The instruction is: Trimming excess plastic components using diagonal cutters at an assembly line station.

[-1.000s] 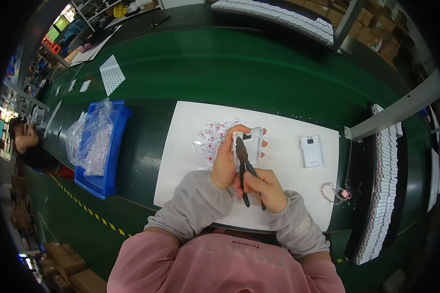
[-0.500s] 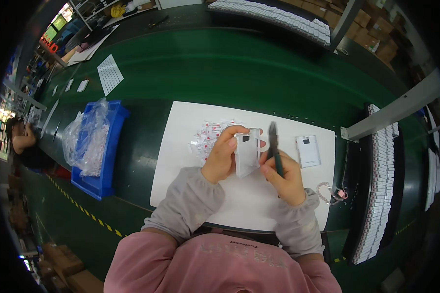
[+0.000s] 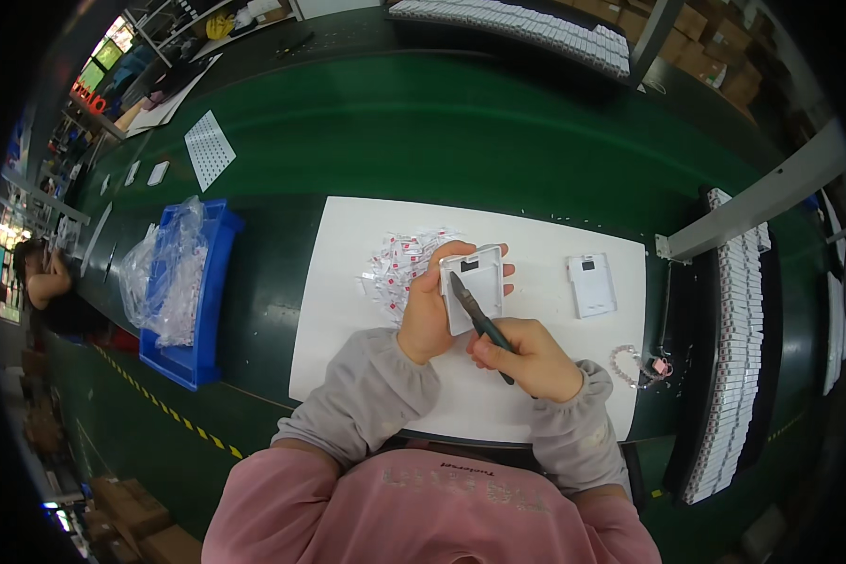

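Observation:
My left hand [image 3: 427,318] is closed around a shallow white plastic case [image 3: 484,278] with a small dark rectangular opening near its top. The case is tilted, its hollow side showing, and some fingertips come round its right edge. In my right hand [image 3: 532,358] is a green-handled hand tool [image 3: 479,318] with a narrow grey metal head; whether it is pliers or a blade I cannot tell. The tool's tip lies over the left inner side of the case; contact is unclear. A similar white case [image 3: 591,286] lies on the white board to the right.
Small white-and-red pieces [image 3: 403,267] are heaped on the white board [image 3: 348,282]. A blue bin [image 3: 209,331] with plastic bags stands left, a bracelet [image 3: 628,365] lies right. Stacked white parts [image 3: 735,348] line the right side, near a metal post [image 3: 761,202]. Another person [image 3: 45,282] sits far left.
The tool has swung from upright beside the case to a slant, its tip now over the case's left inner side. My right hand moved left, and the case turned its hollow face toward me.

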A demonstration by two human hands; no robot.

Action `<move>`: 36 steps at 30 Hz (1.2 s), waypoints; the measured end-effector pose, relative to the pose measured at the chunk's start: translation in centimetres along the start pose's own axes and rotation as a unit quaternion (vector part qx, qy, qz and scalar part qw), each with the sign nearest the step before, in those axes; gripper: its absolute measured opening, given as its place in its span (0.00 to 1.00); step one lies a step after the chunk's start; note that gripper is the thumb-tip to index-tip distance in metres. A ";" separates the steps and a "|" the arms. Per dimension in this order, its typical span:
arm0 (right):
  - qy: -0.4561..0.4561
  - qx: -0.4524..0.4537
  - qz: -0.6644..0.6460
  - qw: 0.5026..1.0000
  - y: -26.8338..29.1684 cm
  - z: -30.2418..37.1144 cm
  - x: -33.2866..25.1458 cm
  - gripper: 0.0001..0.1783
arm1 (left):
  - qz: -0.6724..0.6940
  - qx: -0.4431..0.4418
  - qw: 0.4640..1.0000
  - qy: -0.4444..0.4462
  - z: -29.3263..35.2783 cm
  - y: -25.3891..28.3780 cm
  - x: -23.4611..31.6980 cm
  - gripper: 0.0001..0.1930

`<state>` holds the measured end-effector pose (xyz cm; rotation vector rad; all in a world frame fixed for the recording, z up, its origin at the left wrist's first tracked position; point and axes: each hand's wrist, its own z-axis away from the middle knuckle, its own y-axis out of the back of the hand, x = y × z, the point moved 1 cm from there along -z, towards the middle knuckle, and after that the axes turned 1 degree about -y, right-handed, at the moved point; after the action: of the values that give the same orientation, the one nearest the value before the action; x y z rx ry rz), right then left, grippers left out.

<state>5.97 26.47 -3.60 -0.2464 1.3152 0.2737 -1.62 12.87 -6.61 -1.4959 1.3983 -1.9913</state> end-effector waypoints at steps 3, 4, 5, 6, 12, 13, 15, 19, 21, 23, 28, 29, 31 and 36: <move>0.003 0.000 0.008 1.000 0.0 0.1 -0.5 0.12 | -0.020 -0.023 1.000 -0.006 0.1 0.2 -0.2 0.22; -0.019 -0.016 0.015 1.000 0.1 0.1 -0.8 0.12 | -0.034 -0.024 0.999 -0.008 0.1 0.2 -0.2 0.22; -0.019 -0.015 0.015 1.000 0.1 0.1 -0.7 0.12 | -0.047 -0.026 0.998 -0.009 0.1 0.1 -0.3 0.23; -0.010 -0.009 0.022 1.000 0.0 0.1 -0.6 0.11 | -0.047 -0.026 0.999 -0.009 0.1 0.1 -0.3 0.23; 0.023 0.014 0.052 0.998 -0.5 -0.2 -0.1 0.11 | -0.060 -0.024 0.998 -0.024 0.2 0.2 -0.4 0.22; 0.032 0.022 0.058 0.998 -0.7 -0.2 -0.1 0.11 | -0.057 -0.018 0.998 -0.022 0.2 0.1 -0.4 0.21; 0.024 0.047 0.063 0.997 -1.0 -0.3 -0.3 0.11 | -0.053 -0.014 0.998 -0.017 0.2 0.0 -0.5 0.21; 0.120 0.062 0.100 0.986 -1.5 -0.9 0.8 0.11 | -0.116 0.079 0.987 -0.077 0.4 -0.7 -0.7 0.18; 0.059 0.091 -0.161 0.981 -3.0 -1.4 2.4 0.10 | -0.086 0.125 0.981 -0.124 0.6 -1.1 1.0 0.17; 0.123 0.175 -0.254 0.943 -2.1 -2.2 0.8 0.09 | -0.024 0.187 0.967 -0.169 -0.1 -0.5 2.3 0.16; 0.211 0.370 0.132 0.895 -0.9 -2.4 -0.4 0.11 | 0.017 0.093 0.991 -0.091 0.4 -1.4 -0.1 0.21; 0.212 0.374 0.133 0.893 -0.7 -2.1 -0.5 0.11 | 0.025 0.052 0.995 -0.076 1.0 -1.5 -1.0 0.22; 0.221 0.425 0.156 0.864 -0.2 -1.5 -0.7 0.11 | 0.011 0.036 0.999 -0.039 1.7 -1.5 -2.1 0.22; 0.171 0.432 0.236 0.853 1.6 0.6 -0.6 0.10 | 0.008 -0.015 0.999 -0.046 1.8 -2.3 -2.8 0.24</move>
<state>5.83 28.13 -2.95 0.8427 1.7147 0.0219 1.82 15.00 -6.35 -1.5628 1.4030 -1.8757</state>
